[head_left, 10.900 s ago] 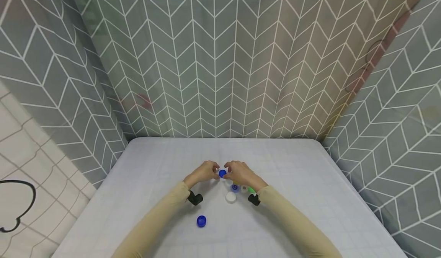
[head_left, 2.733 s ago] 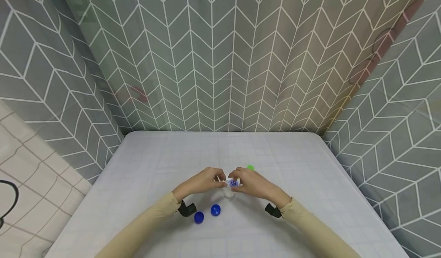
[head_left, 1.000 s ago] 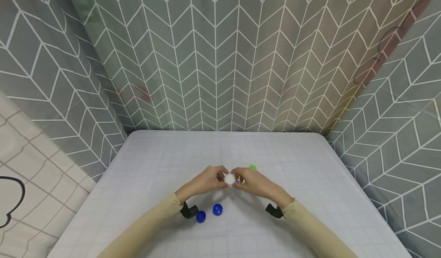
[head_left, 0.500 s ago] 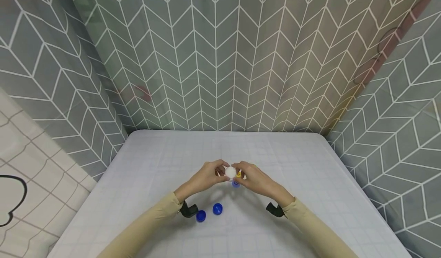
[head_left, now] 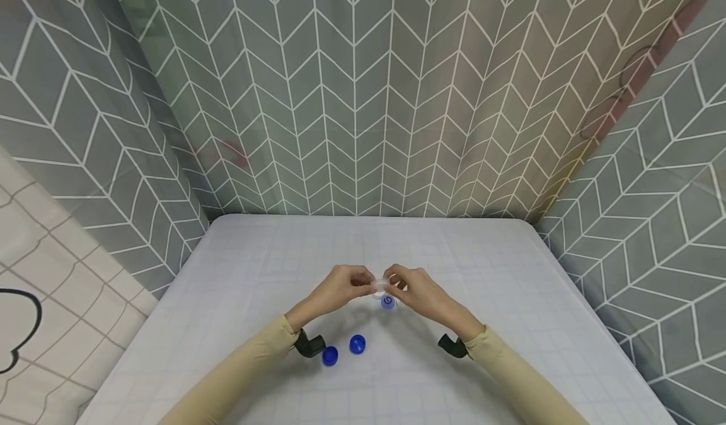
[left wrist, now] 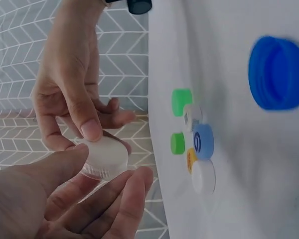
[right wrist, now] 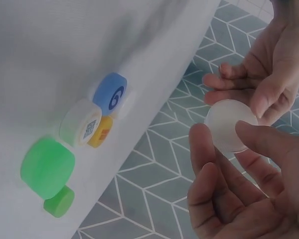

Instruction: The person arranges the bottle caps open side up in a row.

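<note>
Both hands hold one white bottle cap (right wrist: 224, 124) with a ribbed side, raised over the table. My left hand (head_left: 340, 284) pinches its left side between thumb and fingers. From the right, my right hand (head_left: 416, 292) pinches the same cap, its thumb lying across the face in the right wrist view. Below them on the table sits a light blue cap (head_left: 388, 302) with a dark round mark. Close to it are a yellow cap (right wrist: 102, 132), a white cap with a printed code (right wrist: 79, 122), and another white cap (left wrist: 204, 177).
A large green cap (right wrist: 47, 167) and a small green cap (right wrist: 60, 201) lie beside that cluster. Two dark blue caps, one at left (head_left: 330, 355) and one at right (head_left: 357, 344), sit nearer the front. Patterned curtain (head_left: 363, 97) surrounds the white table (head_left: 272, 242).
Earlier the hands held a blue cap, now set near the front beside the other blue one. The white cap was lifted from the table; in the last half second it has tilted.
</note>
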The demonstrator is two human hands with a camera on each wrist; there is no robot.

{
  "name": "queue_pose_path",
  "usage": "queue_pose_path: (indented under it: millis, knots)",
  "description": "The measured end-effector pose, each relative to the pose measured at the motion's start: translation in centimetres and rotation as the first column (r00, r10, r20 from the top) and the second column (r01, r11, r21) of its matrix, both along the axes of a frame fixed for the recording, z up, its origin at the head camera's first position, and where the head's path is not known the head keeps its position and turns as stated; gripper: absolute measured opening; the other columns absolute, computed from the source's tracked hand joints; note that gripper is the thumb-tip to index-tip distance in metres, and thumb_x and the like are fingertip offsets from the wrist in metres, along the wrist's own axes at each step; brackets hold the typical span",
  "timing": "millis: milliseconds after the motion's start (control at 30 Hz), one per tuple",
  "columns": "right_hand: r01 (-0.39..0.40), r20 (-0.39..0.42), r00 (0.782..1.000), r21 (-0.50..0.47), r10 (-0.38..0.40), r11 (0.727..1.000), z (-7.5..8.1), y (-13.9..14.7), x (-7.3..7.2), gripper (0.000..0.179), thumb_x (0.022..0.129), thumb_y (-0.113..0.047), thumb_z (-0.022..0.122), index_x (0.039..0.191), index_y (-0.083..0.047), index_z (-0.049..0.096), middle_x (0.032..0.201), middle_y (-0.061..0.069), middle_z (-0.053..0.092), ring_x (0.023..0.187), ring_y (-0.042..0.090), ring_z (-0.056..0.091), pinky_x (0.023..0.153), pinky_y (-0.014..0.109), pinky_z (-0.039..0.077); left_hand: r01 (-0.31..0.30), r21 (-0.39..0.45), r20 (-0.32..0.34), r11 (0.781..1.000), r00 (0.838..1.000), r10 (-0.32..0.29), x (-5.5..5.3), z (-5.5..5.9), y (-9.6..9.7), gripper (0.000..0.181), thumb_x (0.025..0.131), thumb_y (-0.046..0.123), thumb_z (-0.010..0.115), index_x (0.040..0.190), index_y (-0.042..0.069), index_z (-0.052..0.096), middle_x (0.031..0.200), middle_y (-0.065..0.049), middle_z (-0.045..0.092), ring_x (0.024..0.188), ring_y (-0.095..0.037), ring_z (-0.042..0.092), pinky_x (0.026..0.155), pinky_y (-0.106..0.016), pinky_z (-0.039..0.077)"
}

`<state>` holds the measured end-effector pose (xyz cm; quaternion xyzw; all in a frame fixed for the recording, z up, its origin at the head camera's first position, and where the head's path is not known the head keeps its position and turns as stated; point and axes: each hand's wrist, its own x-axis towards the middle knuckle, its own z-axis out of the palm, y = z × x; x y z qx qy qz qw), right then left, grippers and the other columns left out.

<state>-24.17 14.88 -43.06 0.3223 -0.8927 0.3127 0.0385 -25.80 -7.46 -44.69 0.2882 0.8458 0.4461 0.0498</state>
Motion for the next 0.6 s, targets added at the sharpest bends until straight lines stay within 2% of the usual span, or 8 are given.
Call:
queue_pose_path:
  millis: [100,167,267,367,500,600]
  knots:
    - [0.001,-0.007,1.0,-0.004,-0.001,1.0,-0.07,0.04,-0.03,0.02,0.094,-0.02,0.063,0.112,-0.01,0.063,0.099,0.01,0.074,0.084,0.021,0.071,0.069,0.024,0.055,0.016,0.032,0.06,0.999,0.998,-0.018,-0.06,-0.05,-0.03,0.018,0.092,0.026,0.066,0.103,0.012,0.07,0.093,-0.014,0.074,0.084,-0.028,0.072,0.074,-0.043,0.057]
    - [-0.009,-0.028,1.0,-0.013,0.009,1.0,-0.18,0.05,-0.12,0.019,0.094,-0.02,0.063,0.111,-0.011,0.064,0.099,0.008,0.074,0.083,0.019,0.071,0.069,0.024,0.055,0.019,0.046,0.082,0.999,0.996,-0.023,-0.09,-0.03,-0.05,0.021,0.093,0.029,0.064,0.103,0.011,0.069,0.092,-0.018,0.074,0.083,-0.034,0.071,0.074,-0.047,0.056]
    - [-0.015,-0.047,0.999,-0.037,0.013,0.999,-0.32,0.04,-0.16,0.018,0.095,-0.025,0.062,0.108,-0.013,0.066,0.102,0.002,0.073,0.083,0.015,0.07,0.069,0.023,0.053,0.009,0.043,0.083,0.999,0.996,-0.012,0.08,0.12,-0.06,0.024,0.093,0.036,0.063,0.102,0.015,0.07,0.093,-0.014,0.074,0.085,-0.033,0.07,0.074,-0.038,0.056]
    - [-0.013,-0.055,0.998,-0.058,0.01,0.998,-0.44,0.02,-0.13,0.021,0.096,-0.03,0.06,0.106,-0.014,0.068,0.103,-0.001,0.072,0.084,0.012,0.067,0.068,0.022,0.051,-0.02,0.03,0.073,0.999,0.997,0.017,0.28,0.24,-0.13,0.027,0.091,0.04,0.065,0.103,0.017,0.069,0.096,-0.007,0.073,0.089,-0.025,0.069,0.075,-0.031,0.054]
    - [0.007,-0.064,0.998,-0.043,-0.01,0.999,-0.45,0.05,-0.03,0.028,0.095,-0.032,0.061,0.112,-0.012,0.068,0.106,0.0,0.071,0.086,0.012,0.066,0.067,0.022,0.05,-0.06,0.02,0.079,0.998,0.995,0.058,0.43,0.35,-0.11,0.04,0.087,0.04,0.07,0.115,0.013,0.065,0.1,-0.001,0.072,0.093,-0.015,0.068,0.078,-0.031,0.055]
    - [0.017,-0.073,0.997,-0.021,-0.019,1.0,-0.35,0.08,0.07,0.036,0.093,-0.032,0.064,0.121,-0.009,0.064,0.111,0.002,0.07,0.089,0.015,0.065,0.068,0.023,0.049,-0.072,0.01,0.072,0.997,0.995,0.072,0.44,0.35,-0.01,0.05,0.084,0.039,0.073,0.124,0.011,0.062,0.1,0.0,0.071,0.093,-0.014,0.067,0.078,-0.032,0.055]
